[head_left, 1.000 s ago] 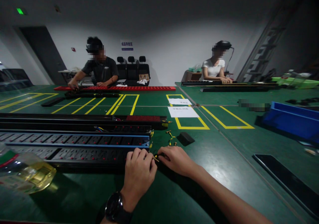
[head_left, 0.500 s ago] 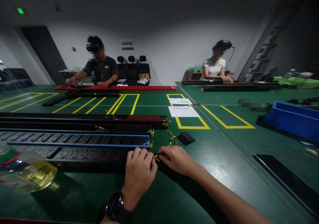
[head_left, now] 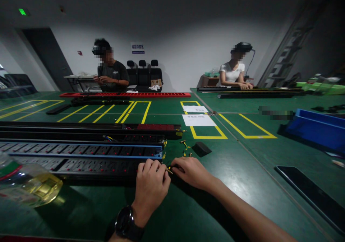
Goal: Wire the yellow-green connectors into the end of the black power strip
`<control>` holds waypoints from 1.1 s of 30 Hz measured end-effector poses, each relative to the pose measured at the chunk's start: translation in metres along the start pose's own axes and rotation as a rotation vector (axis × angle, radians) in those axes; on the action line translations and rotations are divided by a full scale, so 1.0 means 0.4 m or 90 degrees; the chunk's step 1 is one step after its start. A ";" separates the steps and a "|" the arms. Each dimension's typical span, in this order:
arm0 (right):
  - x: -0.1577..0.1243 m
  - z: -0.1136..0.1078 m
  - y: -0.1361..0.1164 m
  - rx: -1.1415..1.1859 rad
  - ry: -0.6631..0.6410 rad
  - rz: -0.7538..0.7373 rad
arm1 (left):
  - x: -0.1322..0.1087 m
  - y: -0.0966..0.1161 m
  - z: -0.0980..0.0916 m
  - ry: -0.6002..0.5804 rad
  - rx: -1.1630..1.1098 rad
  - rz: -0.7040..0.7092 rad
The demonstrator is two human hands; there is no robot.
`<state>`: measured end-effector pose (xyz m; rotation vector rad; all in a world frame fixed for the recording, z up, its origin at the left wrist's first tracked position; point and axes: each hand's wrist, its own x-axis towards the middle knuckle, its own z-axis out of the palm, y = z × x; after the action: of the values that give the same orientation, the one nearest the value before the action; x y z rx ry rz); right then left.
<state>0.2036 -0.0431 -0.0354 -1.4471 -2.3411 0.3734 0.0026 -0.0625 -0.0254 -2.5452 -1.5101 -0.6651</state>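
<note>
Yellow wire (head_left: 169, 170) shows between our hands, by the right end of the nearest socket strip (head_left: 94, 165). Our left hand (head_left: 153, 179) curls over that end; our right hand (head_left: 191, 172) bends its fingers beside the wire, and we cannot tell what either pinches. Around us lie loose yellow-green wires (head_left: 185, 145), a black block (head_left: 201, 149), a bottle (head_left: 40, 186) and a phone (head_left: 307, 197); two co-workers (head_left: 114, 75) are across the green table (head_left: 250, 163).

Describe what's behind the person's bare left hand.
The long, black, red-dotted socket strip runs behind the left hand. Its near end and whatever the palm touches are covered.
</note>
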 end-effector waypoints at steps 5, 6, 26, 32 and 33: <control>-0.001 -0.001 -0.002 0.006 0.000 -0.001 | 0.000 0.001 -0.001 -0.002 -0.001 0.000; -0.001 -0.001 -0.002 0.007 -0.001 -0.001 | 0.000 0.001 0.000 0.000 -0.002 0.000; -0.003 0.001 0.002 -0.004 0.005 -0.009 | -0.001 0.001 -0.001 0.006 -0.002 0.001; -0.002 0.002 0.002 -0.007 0.002 -0.007 | -0.001 0.000 0.002 0.012 0.001 0.003; -0.002 0.001 0.001 -0.008 0.000 -0.006 | -0.001 0.000 0.003 0.014 0.002 0.003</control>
<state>0.2042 -0.0436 -0.0361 -1.4412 -2.3537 0.3558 0.0028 -0.0623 -0.0266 -2.5301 -1.4969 -0.6869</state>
